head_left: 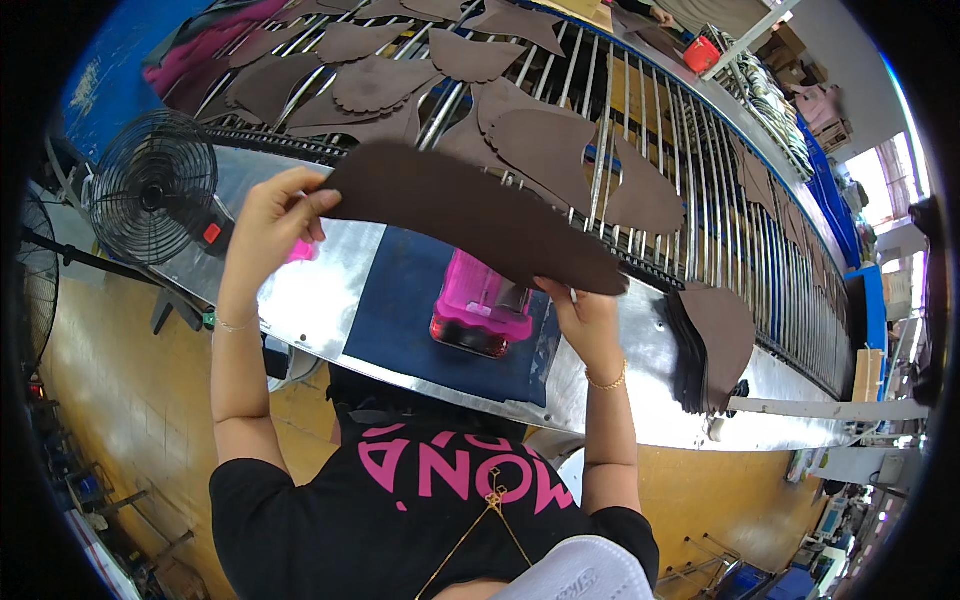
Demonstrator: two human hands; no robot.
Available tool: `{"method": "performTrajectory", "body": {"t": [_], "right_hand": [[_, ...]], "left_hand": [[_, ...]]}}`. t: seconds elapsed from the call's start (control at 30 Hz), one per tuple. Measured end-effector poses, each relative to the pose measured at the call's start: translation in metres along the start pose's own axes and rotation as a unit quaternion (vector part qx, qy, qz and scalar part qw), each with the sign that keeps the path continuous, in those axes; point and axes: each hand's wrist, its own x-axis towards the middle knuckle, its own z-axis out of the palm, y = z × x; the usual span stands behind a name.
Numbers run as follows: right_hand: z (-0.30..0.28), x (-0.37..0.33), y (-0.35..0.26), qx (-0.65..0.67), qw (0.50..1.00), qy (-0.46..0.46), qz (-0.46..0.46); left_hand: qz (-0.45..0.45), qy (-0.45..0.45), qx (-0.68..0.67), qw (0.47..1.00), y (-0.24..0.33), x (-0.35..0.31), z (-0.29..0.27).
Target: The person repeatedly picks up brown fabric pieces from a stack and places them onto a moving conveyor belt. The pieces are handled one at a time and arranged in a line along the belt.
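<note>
A long, curved dark brown piece that looks like leather (450, 205) is stretched between my hands above the metal worktable. My left hand (280, 222) pinches its left end between thumb and fingers. Near the right end, my right hand (585, 322) grips the lower edge, some of its fingers hidden behind the piece. Beneath it, a bright pink plastic box (480, 300) with a dark, reddish front sits on a dark blue mat (400, 330). A small pink item (301, 251) shows beside my left wrist, too covered to name.
Beyond the table runs a conveyor of metal rods (700, 170), carrying several cut brown pieces (545, 145). A stack of similar pieces (715, 345) lies at the table's right. A black wire fan (155, 190) stands at the left. A red bucket (702, 55) is at the far side.
</note>
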Motion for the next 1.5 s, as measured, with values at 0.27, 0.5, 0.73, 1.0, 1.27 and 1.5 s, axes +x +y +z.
{"method": "performTrajectory", "body": {"t": [0.27, 0.5, 0.73, 1.0, 1.27, 1.5], "right_hand": [[-0.042, -0.085, 0.029, -0.049, 0.99, 0.012, 0.132], [-0.112, -0.17, 0.042, 0.006, 0.939, 0.104, 0.327], [-0.188, -0.146, 0.058, -0.045, 0.898, 0.278, 0.339], [-0.233, -0.042, 0.243, 0.064, 0.935, 0.143, 0.318], [-0.204, -0.039, 0.393, 0.119, 0.878, 0.068, 0.459], [-0.191, -0.063, 0.413, -0.128, 0.887, -0.003, 0.443]], "left_hand": [[0.114, -0.139, 0.205, 0.962, 0.008, 0.017, 0.08], [0.275, -0.216, 0.24, 0.906, 0.034, 0.021, 0.155], [0.315, -0.211, 0.164, 0.911, 0.064, 0.035, 0.189], [0.132, -0.105, 0.116, 0.979, 0.056, 0.043, 0.115], [-0.036, 0.056, 0.049, 0.997, -0.007, 0.013, 0.032], [-0.089, 0.094, 0.048, 0.99, -0.016, 0.009, 0.016]]}}
